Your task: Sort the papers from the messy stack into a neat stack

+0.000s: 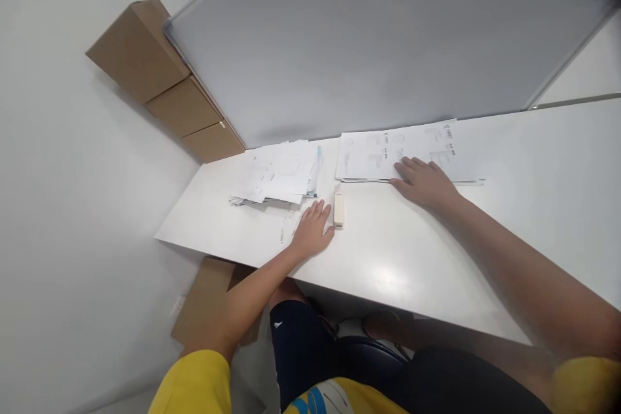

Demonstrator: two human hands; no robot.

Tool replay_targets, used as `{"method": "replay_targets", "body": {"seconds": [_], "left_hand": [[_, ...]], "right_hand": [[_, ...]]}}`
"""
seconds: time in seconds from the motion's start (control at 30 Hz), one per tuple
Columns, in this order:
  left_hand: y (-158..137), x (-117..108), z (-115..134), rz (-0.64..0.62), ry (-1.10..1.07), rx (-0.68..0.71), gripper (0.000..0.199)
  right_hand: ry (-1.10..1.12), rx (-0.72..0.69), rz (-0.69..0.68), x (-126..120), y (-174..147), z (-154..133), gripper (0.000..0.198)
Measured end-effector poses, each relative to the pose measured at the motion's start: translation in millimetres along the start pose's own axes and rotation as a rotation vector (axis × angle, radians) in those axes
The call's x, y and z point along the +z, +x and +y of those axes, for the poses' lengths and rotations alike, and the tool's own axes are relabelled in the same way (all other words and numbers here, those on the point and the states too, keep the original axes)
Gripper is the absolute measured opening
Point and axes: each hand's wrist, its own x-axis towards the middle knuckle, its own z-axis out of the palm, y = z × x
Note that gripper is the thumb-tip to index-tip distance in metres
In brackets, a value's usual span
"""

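My left hand (312, 230) rests on the white table with its fingers stretched out, over what looks like a printed sheet (287, 228). Just right of it lies a small cream-coloured stapler (339, 212), close to my thumb. Beyond this hand is an untidy pile of papers (279, 171) with uneven edges. My right hand (424, 182) lies flat, fingers apart, on the near edge of a neater stack of printed sheets (366, 154). Part of the stack's front edge is hidden under that hand. Neither hand grips anything.
A grey-white board (388, 32) stands along the back of the table (388, 259). Several cardboard boxes (140, 52) are stacked at the back left against the wall. Another piece of cardboard (201, 304) is below the table at left. My legs are under the table's front edge.
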Motion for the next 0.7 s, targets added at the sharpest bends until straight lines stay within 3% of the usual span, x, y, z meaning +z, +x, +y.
{"method": "replay_targets", "body": {"seconds": [0.23,0.33,0.47,0.53,0.6,0.63,0.7], "left_hand": [[-2.5,3.3,-0.2,0.035,-0.033,0.024,0.060],[-10.0,11.7,-1.7,0.224,-0.036,0.025,0.043],[-15.5,7.6,-10.1,0.498,0.027,0.058,0.027],[-6.9,-8.9,-24.2,0.576,0.067,-0.062,0.033],[9.1,-31.9,-45.4,0.624,0.097,-0.346,0.048],[18.3,-43.7,-57.2,0.593,0.116,-0.468,0.061],[34.7,-63.7,-79.2,0.346,0.167,-0.473,0.084]], "right_hand": [[0.179,-0.001,0.049,1.6,0.3,1.7,0.063],[0.406,-0.006,0.205,-4.5,-27.8,-22.0,0.061],[0.713,0.095,0.335,-12.2,-97.1,-59.0,0.056],[0.776,0.098,0.353,-14.8,-125.6,-69.2,0.050],[0.861,0.147,0.388,-15.7,-139.1,-72.4,0.045],[0.913,0.191,0.410,-15.3,-140.4,-72.2,0.044],[1.002,0.264,0.437,-13.7,-136.1,-69.9,0.044]]}}
